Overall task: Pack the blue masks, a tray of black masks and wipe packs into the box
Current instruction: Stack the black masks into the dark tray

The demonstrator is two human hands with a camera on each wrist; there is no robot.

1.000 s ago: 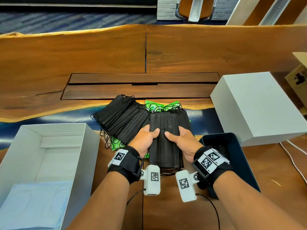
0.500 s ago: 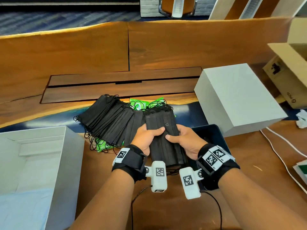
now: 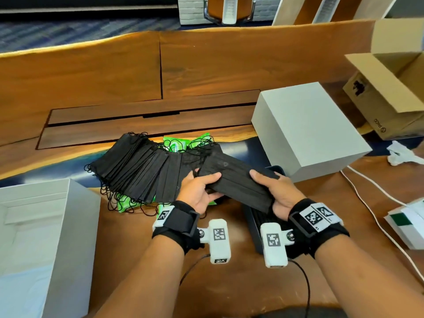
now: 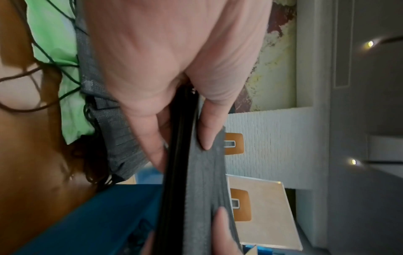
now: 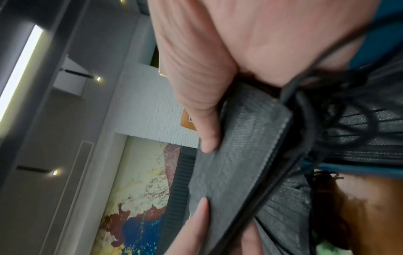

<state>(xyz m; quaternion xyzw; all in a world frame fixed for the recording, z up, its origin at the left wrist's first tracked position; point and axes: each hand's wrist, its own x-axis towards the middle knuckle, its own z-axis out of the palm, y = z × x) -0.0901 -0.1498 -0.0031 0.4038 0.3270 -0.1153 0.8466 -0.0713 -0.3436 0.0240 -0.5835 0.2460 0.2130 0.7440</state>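
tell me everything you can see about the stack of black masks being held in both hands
The held stack of black masks is a thin bundle of pleated, matte, fabric-like face masks with black ear loops trailing off its ends. It is lifted and tilted, its right end lower, above the dark blue tray. The left hand pinches one end, thumb on top; the right hand grips the other the same way. The fanned pile of black masks lies just left.

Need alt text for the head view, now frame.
Both hands, left hand and right hand, grip a stack of black masks above a dark tray. More masks lie fanned over green wipe packs.
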